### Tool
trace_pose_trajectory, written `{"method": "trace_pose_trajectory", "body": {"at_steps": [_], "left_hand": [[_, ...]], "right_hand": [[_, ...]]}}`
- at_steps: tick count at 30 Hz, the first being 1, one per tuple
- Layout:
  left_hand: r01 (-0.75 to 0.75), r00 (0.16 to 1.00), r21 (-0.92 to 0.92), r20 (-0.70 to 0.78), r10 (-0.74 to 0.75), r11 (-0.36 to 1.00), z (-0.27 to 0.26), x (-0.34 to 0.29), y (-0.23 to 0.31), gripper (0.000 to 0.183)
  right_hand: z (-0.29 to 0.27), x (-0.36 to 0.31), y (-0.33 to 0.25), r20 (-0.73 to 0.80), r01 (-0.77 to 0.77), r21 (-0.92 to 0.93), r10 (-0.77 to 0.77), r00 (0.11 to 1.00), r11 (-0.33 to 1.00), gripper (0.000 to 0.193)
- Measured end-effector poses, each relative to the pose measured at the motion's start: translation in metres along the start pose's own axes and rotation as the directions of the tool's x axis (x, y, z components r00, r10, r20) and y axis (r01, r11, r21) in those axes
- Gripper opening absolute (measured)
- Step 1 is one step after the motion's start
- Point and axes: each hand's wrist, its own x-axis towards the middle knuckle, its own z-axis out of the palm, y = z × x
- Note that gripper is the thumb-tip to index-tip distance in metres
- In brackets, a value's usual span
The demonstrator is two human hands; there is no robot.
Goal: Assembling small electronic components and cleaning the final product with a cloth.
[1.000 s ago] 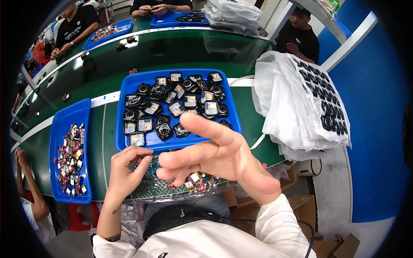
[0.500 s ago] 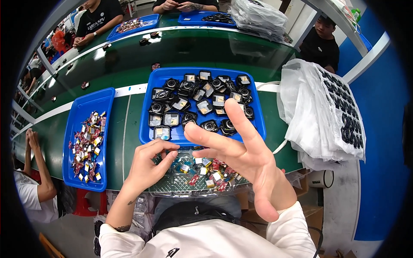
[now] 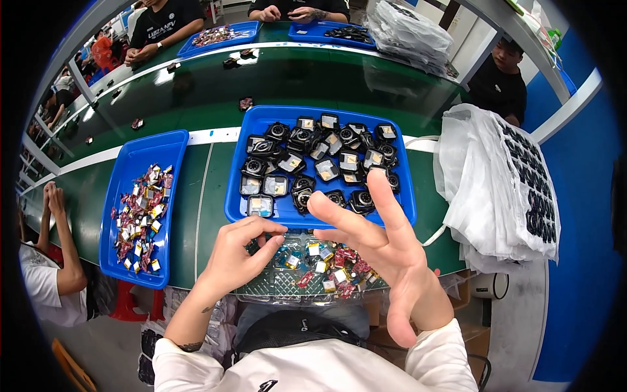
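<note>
My left hand (image 3: 238,256) hovers at the left edge of a clear plastic tray (image 3: 271,284), its fingers curved and thumb and forefinger a little apart, with nothing visible between them. Above the tray's right side, my right hand (image 3: 395,258) is raised with the palm showing and fingers spread, holding nothing. Small battery and circuit parts (image 3: 330,266), in white, yellow and red, lie in the clear tray; my right hand hides some. Just beyond both hands is a blue tray (image 3: 232,196) of black watch cases (image 3: 326,171), some showing pale inner faces and others round dark backs.
At left, another blue tray (image 3: 112,196) holds a heap of small parts (image 3: 145,219). White plastic sheets with black pieces (image 3: 483,189) are stacked at right. A green conveyor belt (image 3: 326,81) runs behind, carrying a few pieces. Co-workers sit across it and at left (image 3: 55,281).
The whole view has shifted, so the trays and belt appear farther right. My right hand's fingers have dipped slightly and remain spread; my left hand keeps nearly the same curve.
</note>
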Motion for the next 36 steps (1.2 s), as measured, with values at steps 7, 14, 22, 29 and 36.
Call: {"method": "trace_pose_trajectory", "body": {"at_steps": [7, 14, 22, 29, 36], "left_hand": [[0.020, 1.000, 0.003, -0.018, -0.020, 1.000, -0.003, -0.006, 0.000, 0.011], [-0.030, 0.999, -0.005, 0.020, 0.030, 1.000, -0.004, -0.007, -0.005, 0.012], [-0.039, 0.999, 0.009, 0.001, 0.039, 0.999, -0.010, -0.009, -0.001, 0.012], [-0.241, 0.963, 0.168, -0.079, 0.257, 0.956, -0.057, 0.039, 0.077, 0.012], [-0.638, 0.713, 0.368, -0.051, 0.700, 0.676, -0.044, 0.173, 0.202, 0.011]], "right_hand": [[0.010, 0.006, 0.015, -0.183, 0.124, -0.108, -0.143, 0.973, 0.986, 0.157], [-0.009, -0.009, 0.033, -0.329, -0.099, -0.761, -0.250, 0.911, 0.642, 0.147], [-0.017, -0.010, 0.034, -0.416, -0.121, -0.701, -0.266, 0.869, 0.703, 0.135], [-0.041, -0.033, 0.032, -0.456, -0.057, -0.632, -0.311, 0.834, 0.773, 0.120], [-0.060, -0.050, 0.020, -0.483, 0.067, -0.480, -0.327, 0.812, 0.875, 0.120]]}}
